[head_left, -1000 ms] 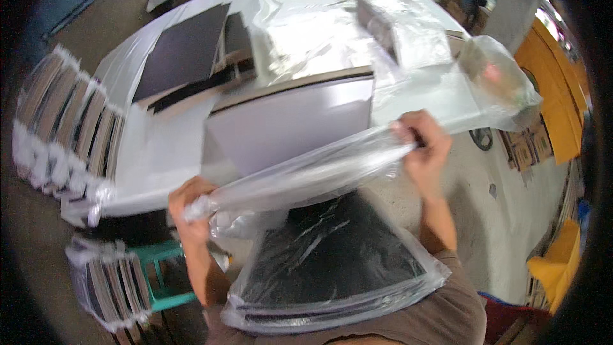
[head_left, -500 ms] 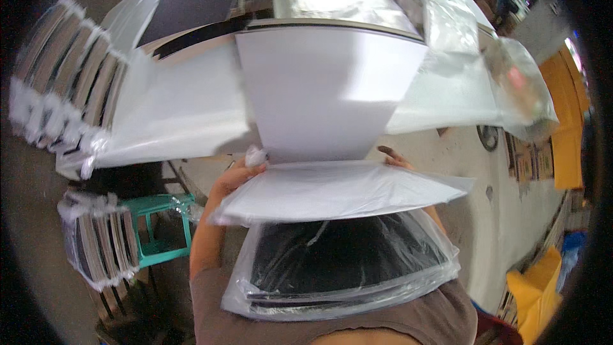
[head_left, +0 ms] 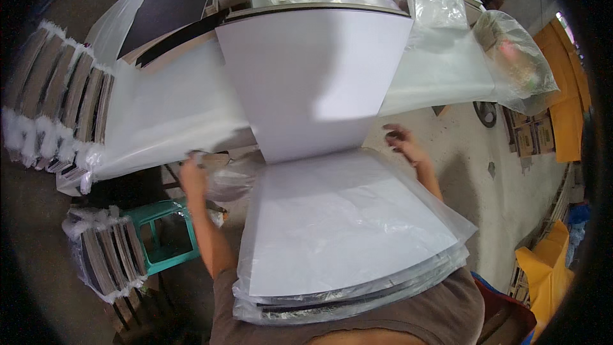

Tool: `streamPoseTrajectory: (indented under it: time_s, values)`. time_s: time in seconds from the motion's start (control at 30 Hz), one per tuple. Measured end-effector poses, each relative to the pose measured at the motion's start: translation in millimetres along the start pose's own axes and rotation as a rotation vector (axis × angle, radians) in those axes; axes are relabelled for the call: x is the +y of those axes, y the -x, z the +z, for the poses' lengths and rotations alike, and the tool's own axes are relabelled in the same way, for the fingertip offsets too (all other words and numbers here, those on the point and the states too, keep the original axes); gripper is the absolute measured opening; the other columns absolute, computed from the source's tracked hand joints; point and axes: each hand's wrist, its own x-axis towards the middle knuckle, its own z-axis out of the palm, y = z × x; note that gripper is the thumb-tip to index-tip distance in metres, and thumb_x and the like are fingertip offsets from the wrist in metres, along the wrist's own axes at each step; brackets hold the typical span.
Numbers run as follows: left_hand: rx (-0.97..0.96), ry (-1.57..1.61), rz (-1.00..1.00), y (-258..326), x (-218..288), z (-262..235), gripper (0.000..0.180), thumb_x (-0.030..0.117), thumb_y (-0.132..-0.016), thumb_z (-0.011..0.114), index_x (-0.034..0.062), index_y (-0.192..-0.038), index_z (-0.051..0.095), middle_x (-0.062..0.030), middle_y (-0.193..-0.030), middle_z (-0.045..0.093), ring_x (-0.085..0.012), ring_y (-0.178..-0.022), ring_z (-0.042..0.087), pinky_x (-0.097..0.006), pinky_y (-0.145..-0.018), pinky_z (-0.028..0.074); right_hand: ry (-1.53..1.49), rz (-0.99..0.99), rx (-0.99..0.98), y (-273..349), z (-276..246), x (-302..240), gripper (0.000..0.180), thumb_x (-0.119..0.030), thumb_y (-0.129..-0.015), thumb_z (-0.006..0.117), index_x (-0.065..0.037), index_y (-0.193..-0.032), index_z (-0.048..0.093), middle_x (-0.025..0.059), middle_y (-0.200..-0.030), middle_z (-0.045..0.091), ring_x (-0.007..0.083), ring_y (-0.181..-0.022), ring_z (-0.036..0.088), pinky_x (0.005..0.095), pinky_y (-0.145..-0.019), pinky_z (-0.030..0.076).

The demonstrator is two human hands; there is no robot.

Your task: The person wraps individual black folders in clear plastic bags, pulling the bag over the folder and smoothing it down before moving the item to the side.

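Note:
On my lap lies a stack of flat panels in clear plastic bags (head_left: 351,223), a white face uppermost and dark edges below. A tall white panel (head_left: 306,76) leans up from the stack's far end against the table, a dark-edged board behind its top. To the left, my left hand (head_left: 193,176) pinches what looks like loose clear plastic (head_left: 233,177) trailing toward the stack; blur hides the exact grip. Beyond the stack's right far corner, my right hand (head_left: 408,147) is off the panels, fingers curved and apart, fingertips dark.
Plastic film covers the table (head_left: 172,96), which holds dark boards (head_left: 169,6) and a clear bag (head_left: 514,57) at its right end. Wrapped bundles (head_left: 57,96) stand left, another (head_left: 108,249) beside a green stool (head_left: 169,236). Cartons (head_left: 533,137) and yellow sheeting (head_left: 546,268) lie right.
The bagged white panel has come down flat over the dark one on my lap. My left hand has moved out to the left; my right hand has risen slightly and spread its fingers.

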Motion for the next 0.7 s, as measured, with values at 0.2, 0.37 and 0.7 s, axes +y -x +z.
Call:
streamPoseTrajectory:
  time_s: [0.2, 0.37, 0.7]
  values:
    - [0.668, 1.226, -0.125, 15, 77, -196, 0.025, 0.018, -0.089, 0.041, 0.0067, -0.109, 0.051, -0.0014, -0.081, 0.051, -0.0051, -0.06, 0.04, -0.019, -0.055, 0.038, -0.011, -0.513, -0.248, 31, 25, -155, 0.037, -0.01, -0.068, 0.066, -0.007, -0.103, 0.054, 0.0034, -0.091, 0.056, 0.0119, -0.083, 0.049, 0.0236, -0.069, 0.039]
    - [0.076, 1.901, 0.321, 7, 203, -203, 0.061, 0.051, -0.081, 0.042, 0.0302, -0.132, 0.017, -0.0086, -0.132, 0.029, -0.0199, -0.108, 0.036, -0.032, -0.083, 0.038, 0.295, -0.931, -0.402, 61, 125, -248, 0.048, -0.013, -0.067, 0.07, -0.005, -0.109, 0.049, 0.0043, -0.099, 0.051, 0.0133, -0.082, 0.049, 0.0238, -0.071, 0.038]
    - [-0.424, 1.964, 0.193, 21, 263, -158, 0.046, 0.021, -0.08, 0.057, 0.0066, -0.12, 0.037, -0.0071, -0.111, 0.048, -0.0181, -0.099, 0.048, -0.034, -0.083, 0.043, -0.448, -0.778, -0.153, 44, 166, -245, 0.02, -0.02, -0.084, 0.053, -0.003, -0.075, 0.052, -0.0041, -0.063, 0.047, 0.0032, -0.063, 0.042, 0.0173, -0.056, 0.035]
